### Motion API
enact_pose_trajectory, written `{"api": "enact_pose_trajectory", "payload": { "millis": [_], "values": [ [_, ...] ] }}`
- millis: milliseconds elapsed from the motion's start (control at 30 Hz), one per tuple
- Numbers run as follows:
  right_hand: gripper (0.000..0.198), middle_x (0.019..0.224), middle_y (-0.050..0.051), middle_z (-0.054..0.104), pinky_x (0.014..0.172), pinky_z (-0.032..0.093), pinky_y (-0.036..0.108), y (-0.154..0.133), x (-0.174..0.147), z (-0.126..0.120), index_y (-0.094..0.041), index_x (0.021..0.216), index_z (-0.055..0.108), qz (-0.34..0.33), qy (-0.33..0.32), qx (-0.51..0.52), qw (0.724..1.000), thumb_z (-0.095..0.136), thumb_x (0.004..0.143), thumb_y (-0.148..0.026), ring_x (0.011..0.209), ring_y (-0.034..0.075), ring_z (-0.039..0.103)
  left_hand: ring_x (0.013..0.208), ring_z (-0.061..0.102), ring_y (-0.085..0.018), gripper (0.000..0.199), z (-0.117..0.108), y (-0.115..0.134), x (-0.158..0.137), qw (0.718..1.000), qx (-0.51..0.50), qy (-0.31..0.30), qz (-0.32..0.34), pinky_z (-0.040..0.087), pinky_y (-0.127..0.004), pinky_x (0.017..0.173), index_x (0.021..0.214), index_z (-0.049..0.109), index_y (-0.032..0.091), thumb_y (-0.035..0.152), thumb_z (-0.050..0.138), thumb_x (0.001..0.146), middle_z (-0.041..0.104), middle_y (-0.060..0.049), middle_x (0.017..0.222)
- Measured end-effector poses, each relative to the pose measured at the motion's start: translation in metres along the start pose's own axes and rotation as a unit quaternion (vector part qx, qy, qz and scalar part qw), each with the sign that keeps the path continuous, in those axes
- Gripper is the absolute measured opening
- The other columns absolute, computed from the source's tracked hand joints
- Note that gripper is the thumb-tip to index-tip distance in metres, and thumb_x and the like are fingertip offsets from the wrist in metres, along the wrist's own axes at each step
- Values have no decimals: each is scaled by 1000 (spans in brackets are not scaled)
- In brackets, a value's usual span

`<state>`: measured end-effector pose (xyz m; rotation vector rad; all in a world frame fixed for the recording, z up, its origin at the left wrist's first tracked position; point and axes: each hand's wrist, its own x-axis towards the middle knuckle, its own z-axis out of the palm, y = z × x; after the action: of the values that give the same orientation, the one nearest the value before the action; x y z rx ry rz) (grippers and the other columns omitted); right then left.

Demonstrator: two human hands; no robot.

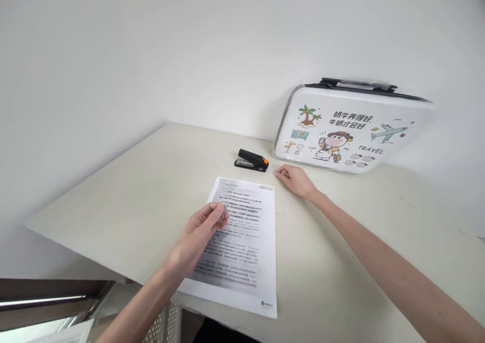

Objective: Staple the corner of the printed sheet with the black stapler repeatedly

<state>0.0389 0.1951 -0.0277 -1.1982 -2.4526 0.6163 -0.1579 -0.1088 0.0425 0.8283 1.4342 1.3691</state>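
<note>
White paper (pixel 246 254) lying beneath at lower centre, pinching a small grey piece (pixel 225 211) with the left hand (pixel 200 227); bunching the right hand (pixel 297 179) near the mid-frame stapler (pixel 252 160), unclear around what.

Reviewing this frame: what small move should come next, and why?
Probably the right hand should shift slightly left and take the black stapler. That hand is just short of the stapler's orange-marked end, and the stapler sits unheld on the table. The left hand seems occupied, pinching a small grey piece above the printed sheet.
</note>
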Motion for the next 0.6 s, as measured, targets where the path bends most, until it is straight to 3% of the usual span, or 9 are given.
{"api": "enact_pose_trajectory", "payload": {
  "millis": [133,200,267,433,533,600],
  "values": [
    [40,95,15,74,84,46,39,-8,-1,3,-15,119,61,101,36,-32,994,44,104,-49,95,31,68,83,49,-17,40,3,-5,-7,999,-43,-8,-13,44,-33,86,86,65,19,57,68,97,58,-3,91],
    [50,107,24,73,91,46,47,-16,3,6,-13,118,59,143,39,-41,988,45,103,-58,107,40,68,83,49,-17,39,4,-7,-9,998,-66,-13,-13,44,-32,86,86,65,19,56,69,97,57,-3,91],
    [48,113,28,71,98,43,53,-24,6,7,-14,109,60,155,26,-35,987,52,99,-60,116,44,65,85,49,-16,37,5,-9,-11,995,-92,-22,-19,44,-31,87,87,66,19,55,71,97,58,-2,92],
    [26,104,19,72,99,44,46,-40,-1,-1,-21,85,54,125,-19,56,990,66,91,-44,115,38,64,89,54,-15,28,6,-15,-22,979,-194,-14,-55,46,-28,89,94,72,18,45,80,93,59,-3,93],
    [29,82,9,64,79,47,36,-52,-22,-10,-24,81,49,112,-35,161,980,58,93,-49,89,26,62,87,56,-14,26,7,-16,-30,964,-257,3,-67,49,-26,88,114,76,18,35,79,95,60,-3,91],
    [33,71,1,52,64,43,31,-65,-44,-16,-25,81,45,103,-48,245,963,45,95,-55,68,19,51,85,58,-13,27,9,-16,-35,952,-294,17,-84,51,-25,86,122,75,18,29,76,98,60,-3,90]
  ]
}}
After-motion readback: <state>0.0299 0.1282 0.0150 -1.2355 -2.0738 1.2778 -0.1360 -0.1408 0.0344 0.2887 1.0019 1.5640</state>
